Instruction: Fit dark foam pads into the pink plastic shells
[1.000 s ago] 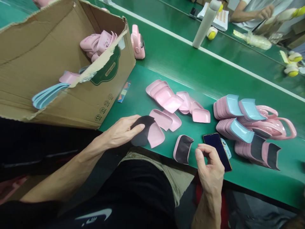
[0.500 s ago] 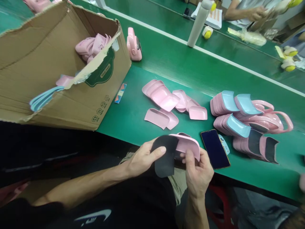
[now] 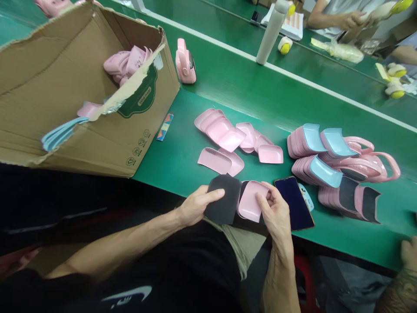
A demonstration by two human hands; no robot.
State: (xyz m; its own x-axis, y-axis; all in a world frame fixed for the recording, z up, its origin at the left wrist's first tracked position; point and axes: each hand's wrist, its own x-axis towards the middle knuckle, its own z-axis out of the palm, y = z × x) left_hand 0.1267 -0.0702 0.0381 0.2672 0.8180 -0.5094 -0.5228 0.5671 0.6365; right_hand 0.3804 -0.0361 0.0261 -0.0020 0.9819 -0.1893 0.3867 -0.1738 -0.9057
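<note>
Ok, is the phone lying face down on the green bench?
No, the phone lies screen up on the green bench, its dark glass showing just beside the right hand.

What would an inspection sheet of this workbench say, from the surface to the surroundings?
Surface: green bench with a white stripe.
Job's things: black sheet beside a pink plastic shell.
Clutter: cardboard box, phone, stacks of pink and blue shells.
Grips: left hand flat on the sheet; right hand at the shell's rim.
Cables: nothing seen.
Surroundings: white bottle beyond the stripe; a co-worker's hand; another person's hand at lower right.
</note>
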